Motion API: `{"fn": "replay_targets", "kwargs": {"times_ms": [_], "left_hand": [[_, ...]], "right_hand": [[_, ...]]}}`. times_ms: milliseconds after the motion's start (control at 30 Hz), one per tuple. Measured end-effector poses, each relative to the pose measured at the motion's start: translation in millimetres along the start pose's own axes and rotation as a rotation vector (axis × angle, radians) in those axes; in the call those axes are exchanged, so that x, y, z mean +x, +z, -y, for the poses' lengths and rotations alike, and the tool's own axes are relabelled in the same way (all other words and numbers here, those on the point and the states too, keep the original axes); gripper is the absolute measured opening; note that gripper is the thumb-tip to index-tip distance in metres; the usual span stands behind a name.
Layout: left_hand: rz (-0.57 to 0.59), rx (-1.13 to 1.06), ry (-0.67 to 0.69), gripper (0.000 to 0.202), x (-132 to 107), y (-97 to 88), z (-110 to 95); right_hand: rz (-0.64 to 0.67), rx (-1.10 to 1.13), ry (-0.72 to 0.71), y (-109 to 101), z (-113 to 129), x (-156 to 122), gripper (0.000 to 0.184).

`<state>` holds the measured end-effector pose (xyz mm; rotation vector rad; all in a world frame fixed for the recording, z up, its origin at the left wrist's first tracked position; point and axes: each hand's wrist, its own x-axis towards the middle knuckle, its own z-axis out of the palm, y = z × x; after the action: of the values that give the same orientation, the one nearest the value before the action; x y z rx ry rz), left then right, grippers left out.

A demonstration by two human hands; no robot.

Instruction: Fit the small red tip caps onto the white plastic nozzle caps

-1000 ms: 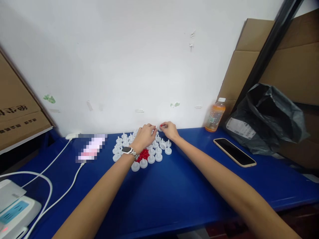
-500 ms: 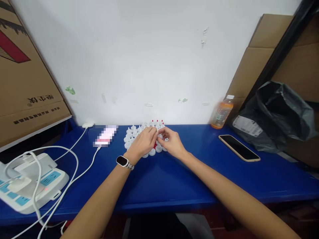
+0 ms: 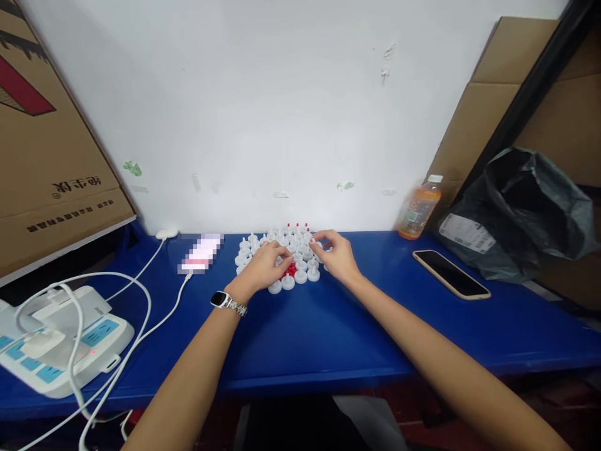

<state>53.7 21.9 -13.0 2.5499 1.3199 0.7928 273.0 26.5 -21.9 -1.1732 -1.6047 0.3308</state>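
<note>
Many white nozzle caps (image 3: 300, 275) with thin upright spouts stand in a cluster on the blue table. Small red tips (image 3: 290, 270) lie in a heap among them, and a few caps at the back carry red tips on their spouts. Over the heap is my left hand (image 3: 267, 268), its thumb and index finger drawn together; whatever may be between them is too small to make out. At the cluster's right side, my right hand (image 3: 339, 258) pinches a white nozzle cap (image 3: 312, 240) by its spout.
A power strip (image 3: 113, 341) with white cables is at the left, near a blurred lit phone (image 3: 201, 254). On the right are a dark phone (image 3: 451, 274), an orange drink bottle (image 3: 420, 210) and a grey plastic bag (image 3: 511, 219). The white wall (image 3: 282, 113) borders the table behind.
My hands were together over the cluster and have moved apart. The right went to the right with a white cap; the left came back toward the red heap, now more visible.
</note>
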Motion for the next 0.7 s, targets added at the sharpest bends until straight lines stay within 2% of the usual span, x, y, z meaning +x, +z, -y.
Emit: {"fn": "replay_targets", "kwargs": {"times_ms": [100,267,400,467,600,700], "left_hand": [[0.008,0.003,0.002,0.032,0.4,6.2,-4.8],[0.012,-0.011,0.0,0.032,1.5,10.0,-9.9],[0.007,-0.023,0.005,0.031,1.6,10.4,-10.7],[0.004,-0.029,0.004,0.031,1.9,10.3,-11.5],[0.013,-0.039,0.01,0.031,3.1,11.9,-14.0],[0.025,-0.04,0.0,0.032,3.7,14.0,-16.1]], "right_hand": [[-0.032,-0.057,-0.002,-2.0,-2.3,2.7,0.02],[0.089,-0.011,0.027,-6.6,-1.4,4.9,0.021],[0.157,-0.103,0.014,-22.0,1.3,10.2,0.015],[0.234,-0.137,0.021,-31.3,0.8,12.3,0.012],[0.5,-0.171,0.031,-39.6,-3.3,12.1,0.011],[0.567,-0.218,0.019,-38.3,-5.6,10.3,0.009]]}}
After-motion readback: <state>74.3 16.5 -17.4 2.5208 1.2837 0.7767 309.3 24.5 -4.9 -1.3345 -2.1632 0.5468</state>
